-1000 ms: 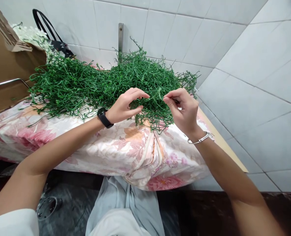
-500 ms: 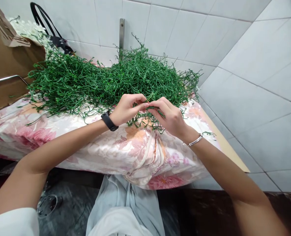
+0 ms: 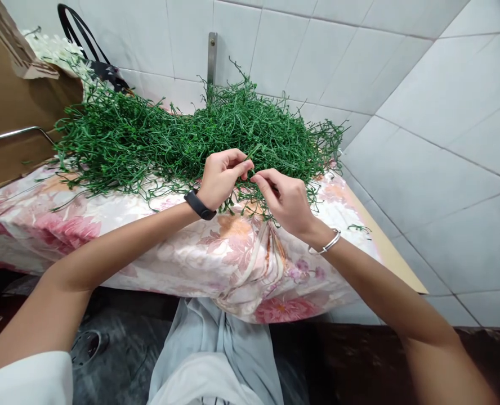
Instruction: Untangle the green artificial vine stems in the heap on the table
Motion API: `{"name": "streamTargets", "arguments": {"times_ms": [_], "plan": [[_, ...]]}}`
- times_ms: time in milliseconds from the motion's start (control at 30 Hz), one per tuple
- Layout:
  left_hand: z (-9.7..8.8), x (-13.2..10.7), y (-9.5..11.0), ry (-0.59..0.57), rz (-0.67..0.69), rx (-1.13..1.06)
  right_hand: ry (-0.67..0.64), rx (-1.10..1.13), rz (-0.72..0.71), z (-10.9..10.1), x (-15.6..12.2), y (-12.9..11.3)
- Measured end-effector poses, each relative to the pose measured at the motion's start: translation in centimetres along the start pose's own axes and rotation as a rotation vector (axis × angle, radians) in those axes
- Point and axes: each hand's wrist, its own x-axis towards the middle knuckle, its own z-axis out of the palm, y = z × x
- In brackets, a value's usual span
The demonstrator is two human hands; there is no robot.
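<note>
A large heap of thin green artificial flower stems (image 3: 161, 143) lies across the back of a table with a floral cloth (image 3: 165, 253). Just in front of the heap, my left hand (image 3: 223, 175) pinches a green stem (image 3: 255, 151) between thumb and fingertips; part of the stem sticks up past the fingers. My right hand (image 3: 286, 197) is closed at its fingertips beside the left one, pinching the lower end of that same stem. Loose stems lie beneath both hands, and the exact spot gripped is partly covered by the fingers.
At the left stands a cardboard box (image 3: 17, 107) with a metal rod (image 3: 13, 134) across it. White artificial flowers (image 3: 58, 50) and a black-handled bag (image 3: 106, 73) are behind. Tiled walls (image 3: 444, 169) bound the back and right. A small loose stem (image 3: 358, 228) lies at right.
My left hand has risen slightly, and my right hand has turned and dropped a little, so the fingertips are a bit farther apart. The view has shifted slightly.
</note>
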Motion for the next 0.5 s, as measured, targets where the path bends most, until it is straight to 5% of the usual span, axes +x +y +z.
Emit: {"name": "streamTargets", "arguments": {"times_ms": [233,500], "plan": [[1.8,1.6,1.0,0.061,-0.125,-0.162,0.035,-0.218,0.022,0.2,0.0,0.0],[6.8,4.8,1.3,0.082,-0.173,-0.197,0.092,-0.761,0.186,-1.3,0.9,0.6]]}}
